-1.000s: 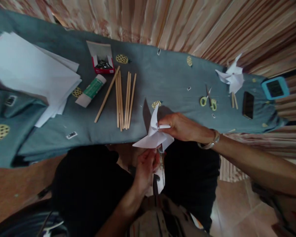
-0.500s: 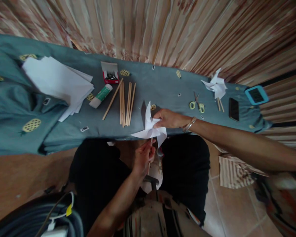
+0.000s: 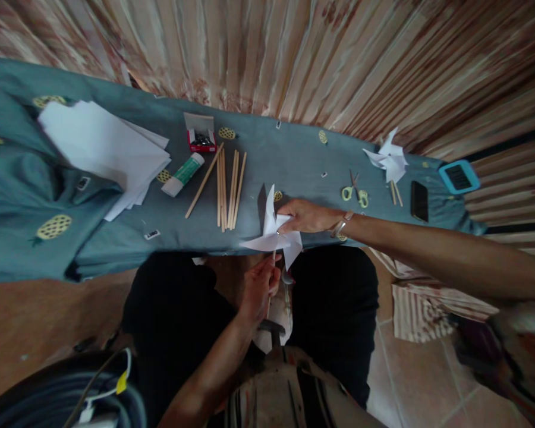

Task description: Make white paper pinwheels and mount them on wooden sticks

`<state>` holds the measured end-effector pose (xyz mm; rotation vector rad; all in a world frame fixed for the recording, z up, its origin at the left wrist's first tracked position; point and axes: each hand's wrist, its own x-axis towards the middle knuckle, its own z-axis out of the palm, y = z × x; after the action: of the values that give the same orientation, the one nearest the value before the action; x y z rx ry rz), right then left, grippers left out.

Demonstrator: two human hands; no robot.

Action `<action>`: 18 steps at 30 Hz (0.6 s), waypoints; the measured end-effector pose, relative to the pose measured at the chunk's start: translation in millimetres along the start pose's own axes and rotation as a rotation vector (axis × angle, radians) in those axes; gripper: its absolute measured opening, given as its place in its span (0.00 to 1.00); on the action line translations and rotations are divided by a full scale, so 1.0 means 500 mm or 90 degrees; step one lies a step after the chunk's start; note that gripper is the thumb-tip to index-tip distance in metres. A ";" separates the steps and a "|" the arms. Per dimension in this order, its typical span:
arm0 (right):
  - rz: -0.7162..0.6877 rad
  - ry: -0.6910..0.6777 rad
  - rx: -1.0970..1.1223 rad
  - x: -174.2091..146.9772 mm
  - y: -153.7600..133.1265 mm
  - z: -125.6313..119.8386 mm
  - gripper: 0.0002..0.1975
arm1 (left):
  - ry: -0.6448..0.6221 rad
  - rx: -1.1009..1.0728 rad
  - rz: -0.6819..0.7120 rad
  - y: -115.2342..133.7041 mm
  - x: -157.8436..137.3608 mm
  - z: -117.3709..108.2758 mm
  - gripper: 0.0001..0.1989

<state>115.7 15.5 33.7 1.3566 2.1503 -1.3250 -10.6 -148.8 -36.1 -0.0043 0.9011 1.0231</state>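
Observation:
A white paper pinwheel (image 3: 270,239) is at the table's front edge, above my lap. Its thin wooden stick (image 3: 274,257) runs down into my left hand (image 3: 259,285), whose fingers are closed around it. My right hand (image 3: 307,216) comes in from the right and pinches a blade of the pinwheel near its centre. Part of the stick is hidden behind the left fingers, and the right fingertips are partly covered by the paper.
On the blue-green cloth (image 3: 289,160) lie several wooden sticks (image 3: 232,190), a glue stick (image 3: 182,174), an opened small red box (image 3: 201,139) and a paper stack (image 3: 107,151). Scissors (image 3: 355,191), another pinwheel (image 3: 390,159), a phone (image 3: 419,201) and a blue-framed device (image 3: 459,176) sit to the right.
The view has shifted slightly. Both hands keep the same hold on the pinwheel and its stick, and I see no other clear movement.

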 end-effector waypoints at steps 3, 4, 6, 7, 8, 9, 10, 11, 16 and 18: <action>0.010 -0.011 0.021 0.002 0.001 -0.001 0.07 | -0.004 -0.006 -0.005 -0.001 0.001 -0.002 0.26; 0.010 -0.015 0.021 0.003 0.001 -0.001 0.07 | -0.005 -0.008 -0.007 -0.001 0.001 -0.002 0.26; 0.011 -0.022 0.016 0.006 0.000 -0.002 0.08 | -0.003 -0.010 -0.009 -0.001 0.002 -0.002 0.27; 0.014 -0.023 0.013 0.008 0.000 -0.003 0.08 | 0.000 -0.012 -0.009 -0.001 0.002 -0.001 0.27; 0.019 -0.024 0.010 0.009 -0.001 -0.004 0.08 | 0.003 -0.013 -0.011 0.000 0.001 0.000 0.27; 0.024 -0.025 0.007 0.010 -0.002 -0.005 0.07 | 0.005 -0.015 -0.011 0.000 0.001 0.001 0.27; 0.029 -0.026 0.002 0.011 -0.004 -0.005 0.07 | 0.008 -0.016 -0.012 0.001 0.001 0.001 0.26; 0.031 -0.026 -0.004 0.011 -0.005 -0.006 0.07 | 0.010 -0.017 -0.014 0.001 0.000 0.002 0.26; 0.040 -0.017 -0.063 0.012 -0.015 -0.006 0.06 | 0.019 -0.004 -0.014 0.001 0.000 0.001 0.22; 0.044 -0.018 -0.078 0.012 -0.019 -0.006 0.07 | 0.020 0.000 -0.012 0.001 0.000 0.000 0.22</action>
<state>105.4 20.1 37.0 1.3438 2.1079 -1.1602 -10.7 -148.6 -35.9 -0.0290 0.9285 1.0086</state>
